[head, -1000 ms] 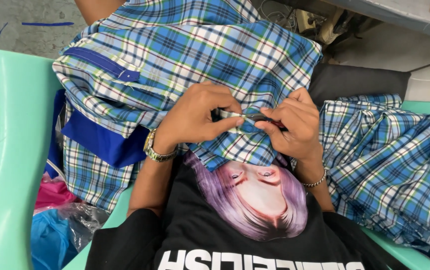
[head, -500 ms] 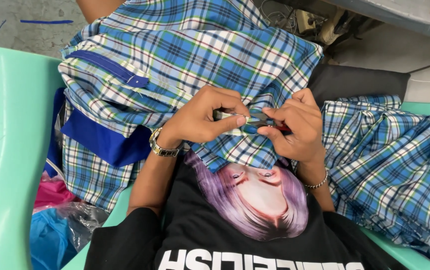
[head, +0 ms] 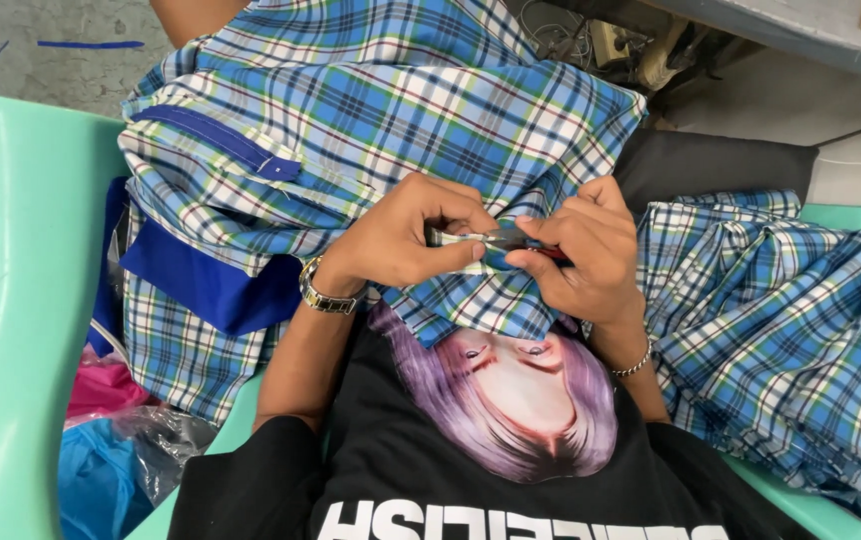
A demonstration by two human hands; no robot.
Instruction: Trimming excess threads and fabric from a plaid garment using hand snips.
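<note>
On plaid garment [head: 371, 130], hands unmoved.

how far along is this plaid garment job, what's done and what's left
Looks done: the plaid garment on the lap already has a blue trim strip sewn on. In hand: the left hand pinches a fold of it while the right hand works a small metal tool at the edge. Left, probably: the plaid pile at the right; how much is unclear.
</note>
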